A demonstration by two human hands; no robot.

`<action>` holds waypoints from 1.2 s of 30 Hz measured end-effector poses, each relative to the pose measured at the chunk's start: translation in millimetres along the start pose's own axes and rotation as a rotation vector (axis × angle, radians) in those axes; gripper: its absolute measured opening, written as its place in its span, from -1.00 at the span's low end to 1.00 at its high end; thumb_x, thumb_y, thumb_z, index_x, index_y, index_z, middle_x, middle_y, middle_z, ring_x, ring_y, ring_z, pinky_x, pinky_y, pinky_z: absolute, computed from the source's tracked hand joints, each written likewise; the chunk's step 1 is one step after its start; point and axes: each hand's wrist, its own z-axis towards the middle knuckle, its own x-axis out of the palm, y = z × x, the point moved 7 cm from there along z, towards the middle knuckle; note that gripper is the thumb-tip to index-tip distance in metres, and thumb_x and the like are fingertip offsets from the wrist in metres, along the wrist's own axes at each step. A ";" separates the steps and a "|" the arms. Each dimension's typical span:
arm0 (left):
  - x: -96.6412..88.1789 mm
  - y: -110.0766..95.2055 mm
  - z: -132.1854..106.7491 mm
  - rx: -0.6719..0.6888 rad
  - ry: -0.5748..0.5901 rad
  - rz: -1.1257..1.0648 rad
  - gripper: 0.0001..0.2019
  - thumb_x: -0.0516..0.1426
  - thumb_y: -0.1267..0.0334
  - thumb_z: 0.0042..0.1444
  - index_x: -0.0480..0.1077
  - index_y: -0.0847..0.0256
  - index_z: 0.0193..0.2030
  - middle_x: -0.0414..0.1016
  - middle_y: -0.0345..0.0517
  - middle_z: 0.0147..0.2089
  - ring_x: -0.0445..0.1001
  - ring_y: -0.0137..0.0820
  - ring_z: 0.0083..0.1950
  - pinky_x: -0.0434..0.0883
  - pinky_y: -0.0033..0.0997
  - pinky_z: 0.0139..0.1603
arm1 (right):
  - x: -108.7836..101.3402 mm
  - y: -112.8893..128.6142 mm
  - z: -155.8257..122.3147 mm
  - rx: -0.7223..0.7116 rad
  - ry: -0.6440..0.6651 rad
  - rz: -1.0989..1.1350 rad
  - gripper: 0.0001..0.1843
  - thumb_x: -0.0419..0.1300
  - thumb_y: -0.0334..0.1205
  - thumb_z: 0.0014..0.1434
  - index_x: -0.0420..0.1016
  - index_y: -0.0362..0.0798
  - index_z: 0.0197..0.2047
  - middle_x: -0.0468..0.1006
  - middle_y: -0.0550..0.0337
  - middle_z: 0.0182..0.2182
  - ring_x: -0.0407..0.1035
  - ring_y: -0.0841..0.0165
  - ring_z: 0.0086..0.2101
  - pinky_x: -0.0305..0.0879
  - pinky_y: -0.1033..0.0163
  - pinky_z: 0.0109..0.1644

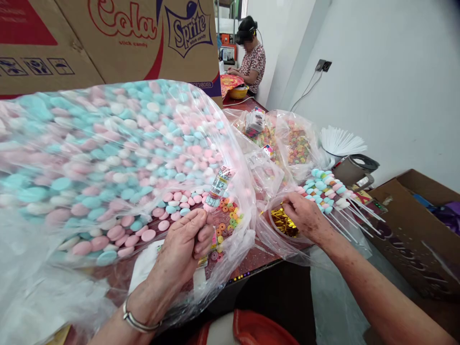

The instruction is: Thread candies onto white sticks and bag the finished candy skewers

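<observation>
My left hand (189, 235) is closed in a pinch on the lower end of a candy packet (218, 187), a small clear wrapper with printing and a barcode. Pale blue candy shows inside it, and the packet stands upright above the fingers. My right hand (305, 215) is at a round clear tub (273, 225) of gold twist ties (282, 220), its fingers curled together over the rim. Whatever those fingertips grip is hidden. Pink, blue and white candies (176, 203) and small ring candies (230, 215) lie around the left hand.
A large plastic bag of candies (108, 139) fills the left, before a cardboard box (143, 48). Candy sticks (327, 189) lie right of the tub, near white sticks (341, 141) and a grey mug (354, 170). An open carton (413, 230) stands right. Another person (253, 62) sits behind.
</observation>
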 end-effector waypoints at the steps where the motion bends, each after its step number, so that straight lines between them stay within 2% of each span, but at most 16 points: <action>1: 0.2 0.6 0.0 -0.004 0.001 -0.005 -0.79 0.13 0.25 0.18 0.32 0.29 -0.44 0.12 -0.36 -0.64 -0.01 -0.68 -0.69 -0.04 -0.72 -0.73 | -3.0 -2.4 -0.2 0.021 -0.028 0.023 -0.83 -0.04 -0.32 0.19 0.35 -0.05 -0.36 0.45 0.14 -0.43 0.31 0.32 -0.40 0.15 0.26 -0.30; 6: -0.2 3.2 -0.6 -0.013 0.016 -0.015 -0.78 0.12 0.24 0.20 0.32 0.29 -0.43 0.12 -0.36 -0.63 0.00 -0.68 -0.68 -0.04 -0.72 -0.73 | -17.0 -9.7 -3.6 0.092 -0.111 0.162 -0.86 -0.03 -0.31 0.13 0.31 -0.03 -0.41 0.41 0.22 -0.50 0.29 0.35 -0.44 0.20 0.27 -0.33; 11: -1.6 3.4 -0.7 -0.011 0.025 -0.014 -0.78 0.12 0.23 0.21 0.33 0.29 -0.42 0.12 -0.36 -0.62 -0.01 -0.68 -0.68 -0.06 -0.70 -0.72 | -18.2 -17.9 -8.2 0.142 -0.162 0.315 -0.88 0.00 -0.33 0.11 0.34 -0.03 -0.37 0.43 0.28 -0.50 0.28 0.44 -0.55 0.21 0.35 -0.47; 16: 1.7 3.5 -0.7 0.005 0.046 -0.001 -0.80 0.14 0.21 0.18 0.34 0.27 -0.41 0.13 -0.36 -0.62 -0.01 -0.67 -0.67 -0.07 -0.67 -0.70 | -25.6 -14.1 -11.1 0.140 -0.312 0.410 -0.81 0.04 -0.32 0.10 0.42 -0.03 -0.22 0.48 0.21 -0.39 0.37 0.38 -0.40 0.32 0.26 -0.29; 18: 4.7 3.0 -1.9 0.041 0.059 0.047 -0.80 0.15 0.20 0.18 0.35 0.27 -0.40 0.15 -0.35 -0.61 0.02 -0.66 -0.65 -0.05 -0.65 -0.68 | -30.2 -1.9 -11.3 0.164 -0.388 0.570 -0.85 0.07 -0.29 0.13 0.43 -0.01 -0.24 0.48 0.23 -0.42 0.39 0.38 -0.42 0.34 0.25 -0.30; 21: 13.7 2.5 -6.6 0.118 0.112 0.182 -0.79 0.13 0.16 0.19 0.36 0.25 -0.38 0.21 -0.31 -0.59 0.10 -0.62 -0.62 0.00 -0.60 -0.63 | -22.0 27.6 -5.5 0.280 -0.462 1.078 -0.90 0.17 -0.23 0.12 0.41 0.00 -0.25 0.48 0.30 -0.52 0.40 0.39 -0.51 0.37 0.24 -0.35; 23: 21.6 4.5 -10.8 0.147 0.166 0.301 -0.75 0.11 0.13 0.21 0.35 0.25 -0.39 0.24 -0.29 -0.58 0.12 -0.59 -0.62 0.02 -0.55 -0.61 | -5.7 57.1 4.1 0.358 -0.438 1.316 -0.83 0.26 -0.18 0.06 0.44 0.00 -0.25 0.52 0.27 -0.48 0.40 0.39 -0.49 0.36 0.25 -0.34; 24: 24.6 5.6 -12.6 0.157 0.186 0.364 -0.73 0.09 0.11 0.22 0.35 0.25 -0.41 0.24 -0.29 -0.58 0.12 -0.58 -0.61 0.03 -0.53 -0.60 | 7.4 73.5 10.0 0.408 -0.370 1.433 -0.82 0.29 -0.16 0.02 0.45 0.01 -0.29 0.50 0.27 -0.48 0.37 0.40 -0.49 0.33 0.26 -0.37; 26: 26.6 5.5 -15.2 0.194 0.190 0.482 -0.69 0.06 0.09 0.23 0.32 0.24 -0.45 0.21 -0.29 -0.57 0.11 -0.56 -0.59 0.06 -0.50 -0.57 | 27.5 105.1 20.4 0.412 -0.261 1.522 -0.82 0.28 -0.09 0.01 0.45 0.00 -0.36 0.46 0.26 -0.54 0.29 0.40 -0.55 0.24 0.28 -0.47; 29: 20.3 -4.1 -17.9 0.335 0.115 0.653 -0.68 0.03 0.10 0.24 0.28 0.22 -0.49 0.14 -0.30 -0.55 0.10 -0.51 -0.52 0.08 -0.48 -0.50 | 52.2 138.5 24.0 0.399 -0.100 1.598 -0.77 0.30 -0.04 -0.04 0.43 -0.02 -0.45 0.39 0.28 -0.59 0.18 0.43 -0.58 0.12 0.30 -0.53; 31: 12.9 -10.8 -19.6 0.409 0.054 0.768 -0.70 0.01 0.12 0.25 0.29 0.21 -0.46 0.14 -0.29 -0.53 0.11 -0.48 -0.48 0.09 -0.47 -0.47 | 62.3 150.2 18.8 0.399 -0.003 1.631 -0.72 0.32 -0.02 -0.07 0.41 -0.04 -0.51 0.35 0.28 -0.60 0.15 0.44 -0.56 0.08 0.31 -0.51; 34: 4.2 -16.0 -21.5 0.445 0.010 0.894 -0.73 -0.02 0.15 0.26 0.32 0.21 -0.40 0.21 -0.27 -0.49 0.16 -0.45 -0.44 0.13 -0.47 -0.41 | 68.8 155.7 8.6 0.424 0.115 1.629 -0.70 0.36 -0.08 -0.11 0.39 -0.08 -0.58 0.28 0.32 -0.63 0.09 0.48 -0.56 0.02 0.33 -0.50; 36: 3.1 -16.5 -22.4 0.450 0.017 0.932 -0.75 -0.03 0.17 0.27 0.33 0.21 -0.38 0.24 -0.26 -0.46 0.19 -0.44 -0.42 0.15 -0.47 -0.37 | 69.3 154.5 5.3 0.445 0.135 1.645 -0.71 0.37 -0.13 -0.11 0.38 -0.09 -0.60 0.24 0.34 -0.64 0.04 0.50 -0.56 -0.03 0.34 -0.50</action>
